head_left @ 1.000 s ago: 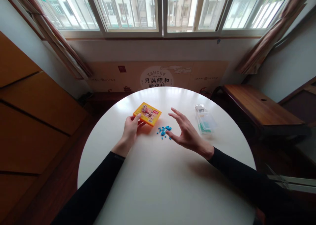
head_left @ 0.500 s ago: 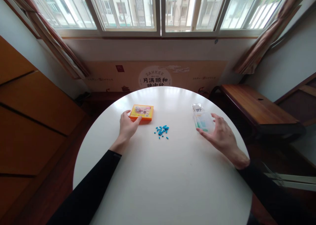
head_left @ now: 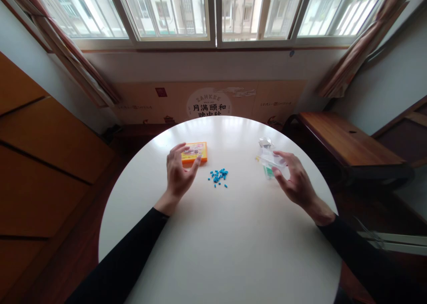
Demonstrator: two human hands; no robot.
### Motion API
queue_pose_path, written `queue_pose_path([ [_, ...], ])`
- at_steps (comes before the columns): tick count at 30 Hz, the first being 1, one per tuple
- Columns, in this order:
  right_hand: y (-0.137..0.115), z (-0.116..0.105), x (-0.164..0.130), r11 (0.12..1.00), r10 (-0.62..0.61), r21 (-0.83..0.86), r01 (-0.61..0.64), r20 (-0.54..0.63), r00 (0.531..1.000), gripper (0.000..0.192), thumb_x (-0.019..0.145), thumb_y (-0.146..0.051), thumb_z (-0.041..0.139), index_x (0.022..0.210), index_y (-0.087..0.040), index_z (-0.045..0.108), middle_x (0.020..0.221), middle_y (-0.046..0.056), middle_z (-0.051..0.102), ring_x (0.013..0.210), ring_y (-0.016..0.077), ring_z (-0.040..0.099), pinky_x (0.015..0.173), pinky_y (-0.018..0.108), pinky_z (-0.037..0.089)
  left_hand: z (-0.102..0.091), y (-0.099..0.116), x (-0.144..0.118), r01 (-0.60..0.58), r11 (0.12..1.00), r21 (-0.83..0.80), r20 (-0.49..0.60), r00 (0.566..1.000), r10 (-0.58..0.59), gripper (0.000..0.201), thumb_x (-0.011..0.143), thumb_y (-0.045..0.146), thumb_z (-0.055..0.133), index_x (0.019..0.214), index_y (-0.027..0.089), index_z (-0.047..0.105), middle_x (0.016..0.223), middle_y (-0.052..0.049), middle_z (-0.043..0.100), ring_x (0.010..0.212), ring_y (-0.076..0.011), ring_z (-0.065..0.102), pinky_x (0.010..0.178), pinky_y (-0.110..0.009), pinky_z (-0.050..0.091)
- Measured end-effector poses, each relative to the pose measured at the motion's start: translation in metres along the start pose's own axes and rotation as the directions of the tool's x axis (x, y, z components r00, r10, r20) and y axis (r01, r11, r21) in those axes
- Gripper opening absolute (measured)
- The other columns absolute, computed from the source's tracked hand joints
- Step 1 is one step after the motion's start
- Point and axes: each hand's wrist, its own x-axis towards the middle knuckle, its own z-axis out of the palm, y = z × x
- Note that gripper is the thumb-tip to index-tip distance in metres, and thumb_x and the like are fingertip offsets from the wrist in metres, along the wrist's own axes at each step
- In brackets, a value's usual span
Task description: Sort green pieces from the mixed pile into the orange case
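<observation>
My left hand (head_left: 180, 170) is open, with thumb and fingers spread, in front of the left side of a flat orange box (head_left: 197, 152) with a printed picture on top. A loose pile of small blue building bricks (head_left: 220, 175) lies on the table between my hands. On the right, my right hand (head_left: 295, 177) has its thumb and fingers around a translucent plastic piece (head_left: 271, 156), which looks tilted and raised; whether it is a lid or a bag I cannot tell. Beneath it shows a clear container (head_left: 268, 172) with something green inside.
A small clear packet (head_left: 266, 142) with greyish contents lies behind the container. Everything rests on a round white table (head_left: 227, 242). A wooden bench (head_left: 347, 139) stands to the right, wooden cabinet doors (head_left: 43, 170) to the left, and a printed cardboard panel (head_left: 247, 99) beyond.
My left hand has come off the orange box's front edge and shifted slightly right, in front of it. My right hand has closed in on the translucent piece, which has changed its tilt.
</observation>
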Motion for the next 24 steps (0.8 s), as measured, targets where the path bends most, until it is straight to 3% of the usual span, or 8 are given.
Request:
queue_pose_path([
  [3,-0.016,0.011,0.006,0.984,-0.062,0.174,0.035,0.153,0.986,0.044,0.111,-0.044,0.057,0.151,-0.024,0.058,0.144,0.016,0.065,0.132,0.037,0.064,0.115,0.057,0.054,-0.001,0.022,-0.006,-0.076,0.97,-0.233,0.168,0.979,0.117,0.047,0.102,0.045,0.077,0.14,0.023,0.064,0.143,-0.014,0.07,0.136,-0.032,0.066,0.119,-0.052,0.053],
  [6,-0.032,0.032,0.015,0.944,-0.134,0.326,0.044,0.262,0.956,0.046,0.113,-0.043,0.057,0.156,-0.026,0.055,0.15,0.015,0.063,0.135,0.035,0.064,0.117,0.056,0.054,0.002,0.032,-0.017,0.029,0.9,-0.436,0.385,0.909,0.157,0.063,0.099,0.048,0.082,0.152,0.023,0.06,0.146,-0.016,0.071,0.128,-0.0301,0.071,0.113,-0.049,0.058],
  [8,-0.042,0.048,0.02,0.917,-0.179,0.395,0.051,0.294,0.939,0.046,0.114,-0.042,0.058,0.157,-0.027,0.055,0.15,0.015,0.063,0.135,0.0337,0.064,0.116,0.054,0.055,0.006,0.031,-0.022,0.125,0.863,-0.49,0.461,0.877,0.135,0.068,0.097,0.051,0.085,0.154,0.022,0.061,0.147,-0.017,0.071,0.124,-0.0291,0.072,0.108,-0.046,0.061],
  [12,-0.054,0.078,0.03,0.892,-0.253,0.44,0.107,0.287,0.924,0.044,0.114,-0.042,0.058,0.155,-0.026,0.058,0.142,0.015,0.069,0.127,0.0323,0.069,0.111,0.052,0.059,0.01,0.022,-0.025,0.333,0.816,-0.472,0.502,0.862,-0.062,0.064,0.093,0.056,0.086,0.143,0.019,0.07,0.128,-0.014,0.077,0.1,-0.0226,0.074,0.082,-0.033,0.065],
  [15,-0.06,0.091,0.033,0.909,-0.273,0.386,0.157,0.269,0.924,0.038,0.113,-0.041,0.062,0.148,-0.026,0.065,0.135,0.014,0.075,0.122,0.032,0.073,0.106,0.05,0.061,0.009,0.017,-0.023,0.405,0.799,-0.446,0.513,0.846,-0.142,0.066,0.085,0.053,0.093,0.137,0.018,0.073,0.107,-0.009,0.077,0.088,-0.0187,0.072,0.071,-0.027,0.061],
  [18,-0.064,0.097,0.035,0.918,-0.328,0.318,0.238,0.267,0.906,0.038,0.116,-0.04,0.058,0.15,-0.024,0.066,0.136,0.015,0.077,0.121,0.0326,0.075,0.104,0.05,0.062,0.007,0.016,-0.023,0.461,0.761,-0.455,0.527,0.829,-0.187,0.063,0.083,0.052,0.095,0.132,0.017,0.075,0.103,-0.008,0.077,0.09,-0.0203,0.073,0.072,-0.027,0.062],
  [24,-0.065,0.099,0.033,0.912,-0.409,0.177,0.37,0.309,0.859,0.043,0.119,-0.033,0.048,0.157,-0.019,0.062,0.136,0.018,0.076,0.114,0.033,0.076,0.1,0.051,0.063,0.01,0.02,-0.023,0.621,0.577,-0.531,0.65,0.735,-0.193,0.067,0.079,0.054,0.098,0.131,0.016,0.079,0.12,-0.014,0.083,0.107,-0.0294,0.08,0.095,-0.044,0.068],
])
